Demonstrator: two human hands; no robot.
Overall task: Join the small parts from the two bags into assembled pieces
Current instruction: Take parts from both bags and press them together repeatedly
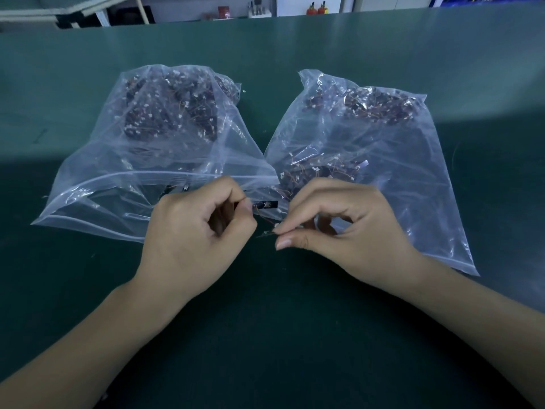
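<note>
Two clear plastic bags lie side by side on the green table, the left bag and the right bag, each full of small dark parts with thin orange wires and white connectors. My left hand pinches a small black strip-shaped part between thumb and forefinger, just in front of the bags' mouths. A thin orange wire hangs from that part toward my right hand, whose thumb and forefinger pinch a tiny, thin piece that is too small to make out. The two hands are a few centimetres apart.
The green table stretches wide in front of and around the bags. Beyond its far edge stand shelving, a white frame and two red bottles, well out of reach.
</note>
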